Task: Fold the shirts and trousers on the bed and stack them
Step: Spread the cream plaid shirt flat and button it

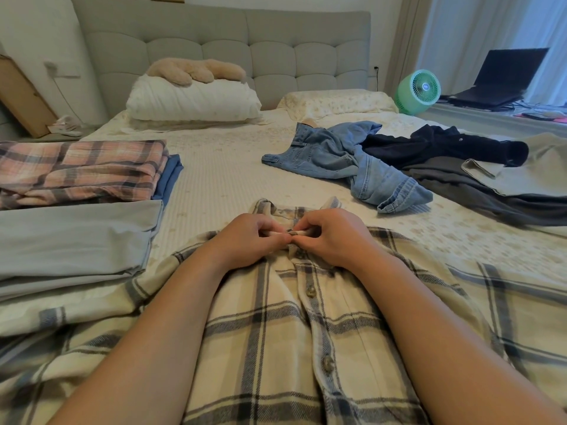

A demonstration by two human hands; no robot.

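Hands pinch plaid shirt placket, perhaps hiding 1 button.

We're in a home bedroom: beyond the hands rises a grey tufted upholstered headboard, with a plump white pillow below it on the cream patterned bedspread. Far off to the right, a small mint-green round fan and an open black laptop sit by pale curtains.

Folded stack left, shirt in front – jeans right, pillow behind.
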